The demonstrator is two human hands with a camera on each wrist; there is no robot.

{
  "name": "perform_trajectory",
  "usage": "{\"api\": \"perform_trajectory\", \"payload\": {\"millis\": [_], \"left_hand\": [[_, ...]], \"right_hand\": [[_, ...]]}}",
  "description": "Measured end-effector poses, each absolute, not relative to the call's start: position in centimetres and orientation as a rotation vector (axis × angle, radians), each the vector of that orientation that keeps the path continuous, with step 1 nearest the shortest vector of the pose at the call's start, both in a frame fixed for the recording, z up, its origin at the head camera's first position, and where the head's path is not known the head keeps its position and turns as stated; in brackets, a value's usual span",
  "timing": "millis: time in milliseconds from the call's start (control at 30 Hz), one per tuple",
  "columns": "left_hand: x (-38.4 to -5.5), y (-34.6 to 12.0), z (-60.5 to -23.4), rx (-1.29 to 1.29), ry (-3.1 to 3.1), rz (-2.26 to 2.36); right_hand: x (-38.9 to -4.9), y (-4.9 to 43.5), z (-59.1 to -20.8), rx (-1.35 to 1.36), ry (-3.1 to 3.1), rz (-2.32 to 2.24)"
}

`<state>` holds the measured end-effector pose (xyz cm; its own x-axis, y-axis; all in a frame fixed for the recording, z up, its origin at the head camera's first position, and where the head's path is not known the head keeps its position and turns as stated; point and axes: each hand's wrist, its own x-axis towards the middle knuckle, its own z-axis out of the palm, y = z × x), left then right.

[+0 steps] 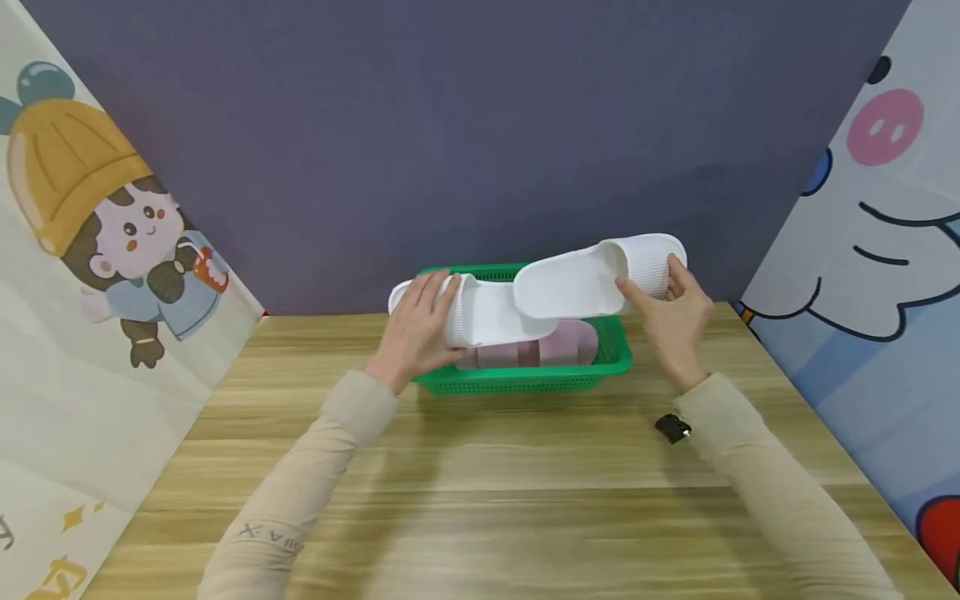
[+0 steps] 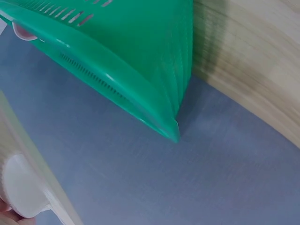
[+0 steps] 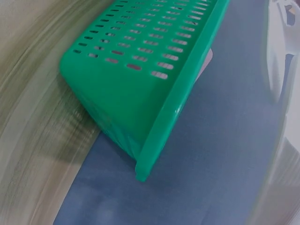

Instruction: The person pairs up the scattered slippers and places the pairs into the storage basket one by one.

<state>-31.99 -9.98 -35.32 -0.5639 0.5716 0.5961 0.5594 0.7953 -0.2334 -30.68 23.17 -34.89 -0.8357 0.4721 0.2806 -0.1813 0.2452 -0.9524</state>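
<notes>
Two white slide slippers are held above a green basket [image 1: 517, 383] in the head view. My left hand [image 1: 416, 329] grips the left slipper [image 1: 495, 313] across its ribbed strap, fingers over the top and thumb underneath. The right slipper [image 1: 566, 285] is pinched at its strap by my right hand [image 1: 675, 321]. Its sole end overlaps the end of the left one. Below them, pink slippers [image 1: 572, 343] lie inside the basket, partly hidden. Each wrist view shows a white slipper near its edge, with fingertips [image 2: 9, 213] on the left one.
The basket stands on a wood-grain table [image 1: 495, 500], close to a dark grey-blue panel [image 1: 450, 150] at the back. A small black object [image 1: 672, 428] lies on the table near my right sleeve. Cartoon-printed walls [image 1: 862, 267] flank both sides.
</notes>
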Motion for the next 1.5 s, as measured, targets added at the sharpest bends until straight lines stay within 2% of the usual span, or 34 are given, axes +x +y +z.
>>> {"api": "perform_trajectory", "payload": {"millis": [1500], "left_hand": [[-31.9,-8.2,-33.7,-0.837,-2.229,0.023]], "right_hand": [[-30.4,18.8,-34.7,-0.204,-1.996,1.693]]}}
